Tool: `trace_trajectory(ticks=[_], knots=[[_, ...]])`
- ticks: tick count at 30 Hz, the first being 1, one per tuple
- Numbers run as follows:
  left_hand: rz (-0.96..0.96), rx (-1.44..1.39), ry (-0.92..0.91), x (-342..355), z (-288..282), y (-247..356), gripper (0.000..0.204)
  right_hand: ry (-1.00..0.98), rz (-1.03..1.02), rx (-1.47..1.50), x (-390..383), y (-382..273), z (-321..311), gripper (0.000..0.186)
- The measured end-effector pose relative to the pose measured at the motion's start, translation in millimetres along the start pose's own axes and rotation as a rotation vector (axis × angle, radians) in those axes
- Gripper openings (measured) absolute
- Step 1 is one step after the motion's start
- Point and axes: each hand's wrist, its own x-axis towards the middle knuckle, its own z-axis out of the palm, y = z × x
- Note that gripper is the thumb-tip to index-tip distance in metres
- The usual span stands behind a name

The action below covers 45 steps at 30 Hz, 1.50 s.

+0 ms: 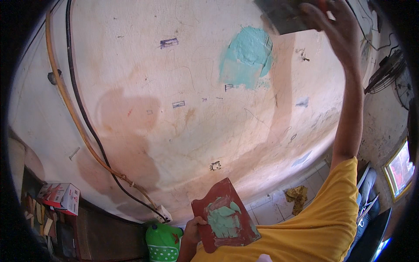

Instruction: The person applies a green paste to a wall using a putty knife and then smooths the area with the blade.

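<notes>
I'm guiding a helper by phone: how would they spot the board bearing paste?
Find the yellow shirt at lower right, then follow it left to the left hand. That hand grips a flat board. Its reddish-brown surface, smeared with pale green paste, sets it apart from the green, white-dotted item nearby.

The right arm [352,96] reaches up, right hand [335,24] blurred toward half past one; left hand [191,233] grips near six o'clock.
</notes>
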Motion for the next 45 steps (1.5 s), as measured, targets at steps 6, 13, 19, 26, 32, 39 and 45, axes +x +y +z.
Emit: trace_trajectory(ticks=[6,13,19,26,32,39,45], knots=[[0.062,0.015,0.009,-0.1,-2.7,-3.4,0.037,-0.063,-0.16,-0.367,-51.4,-1.9,-61.7,0.017],[0.05,0.101,0.077,-0.1,26.8,-2.9,0.038,-0.467,-0.594,-0.393,-82.0,-23.7,-23.5,0.025],[0.058,0.174,0.171,1.6,36.8,-2.5,0.038,-0.506,-0.702,-0.412,-78.2,-22.6,-16.9,0.023],[0.084,0.056,0.017,1.7,23.1,-4.1,0.034,-0.468,-0.694,-0.357,-65.5,-10.1,-6.4,0.026],[0.082,0.045,0.084,2.4,9.1,-4.9,0.034,-0.441,-0.738,-0.353,-54.7,-16.7,3.8,0.025],[0.036,0.009,-0.023,1.6,5.8,-2.4,0.036,-0.495,-0.748,-0.385,-42.5,-21.8,10.4,0.023],[0.059,0.008,-0.062,2.4,9.2,-4.4,0.038,-0.499,-0.779,-0.408,-31.9,-27.1,13.7,0.021]])
